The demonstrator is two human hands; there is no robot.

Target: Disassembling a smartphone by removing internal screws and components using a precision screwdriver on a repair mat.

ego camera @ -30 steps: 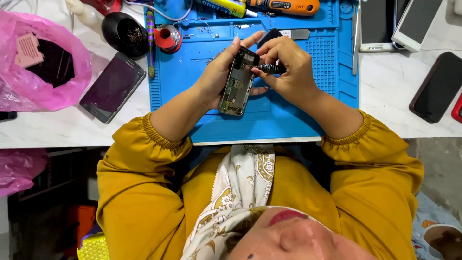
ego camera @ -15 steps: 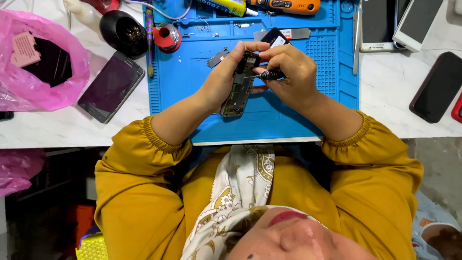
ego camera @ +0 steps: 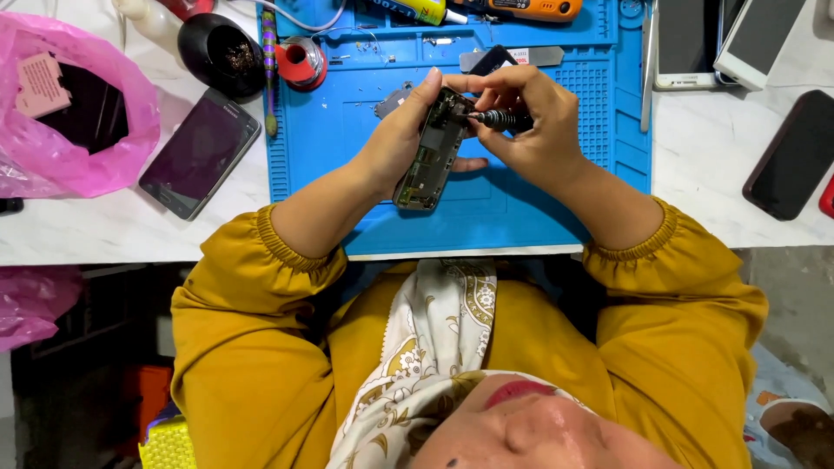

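Note:
My left hand (ego camera: pixel 393 148) holds an opened phone (ego camera: pixel 427 161) on edge above a blue work mat (ego camera: pixel 521 217), its circuit board facing right. My right hand (ego camera: pixel 543 122) grips a small dark screwdriver (ego camera: pixel 497 119). The screwdriver's tip touches the upper end of the phone's inside. A small metal plate (ego camera: pixel 393 100) lies on the mat just behind the left hand. My yellow sleeves rest at the table's near edge.
A pink plastic bag (ego camera: pixel 78 113), a dark phone (ego camera: pixel 200 152), a black bowl (ego camera: pixel 221 56) and a red reel (ego camera: pixel 300 61) sit left of the mat. Tweezers (ego camera: pixel 647 69) lie at the mat's right edge. More phones (ego camera: pixel 795 152) lie right. An orange tool (ego camera: pixel 534 9) is at the back.
The phone has turned more on edge in my left hand. My right hand has brought the screwdriver tip against its upper end. Both hands stay over the mat's middle.

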